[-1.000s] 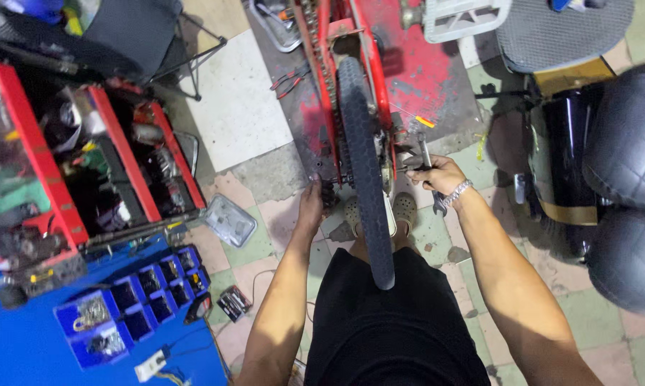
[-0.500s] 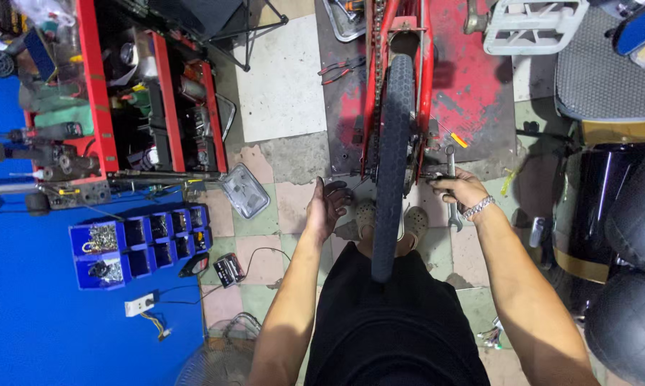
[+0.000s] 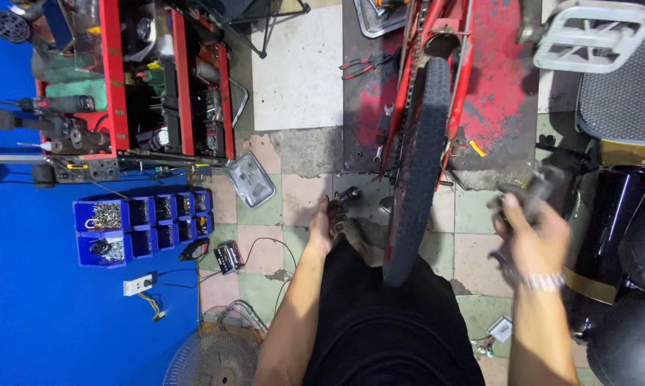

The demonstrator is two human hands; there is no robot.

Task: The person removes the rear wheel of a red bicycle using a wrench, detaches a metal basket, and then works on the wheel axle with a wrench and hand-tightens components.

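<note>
A black motorcycle tyre point(image 3: 417, 171) in a red frame point(image 3: 465, 68) stands upright in front of me. My left hand point(image 3: 328, 227) rests low beside the wheel's left side, fingers at a small dark metal part near the axle point(image 3: 351, 194). My right hand point(image 3: 528, 232) is raised to the right of the wheel, blurred, and closed around a dark grey tool point(image 3: 526, 193). A watch band shows on that wrist.
A red tool cabinet point(image 3: 165, 78) with open drawers stands at the left. Blue parts bins point(image 3: 140, 225), a small metal tray point(image 3: 252, 179), a white fan point(image 3: 219, 354) and loose wires lie on the tiled floor. A black motorcycle seat point(image 3: 630, 236) is at the right.
My right hand has lifted away from the wheel's right side, out to the right, carrying the tool. My left hand stays at the axle. The view has shifted.
</note>
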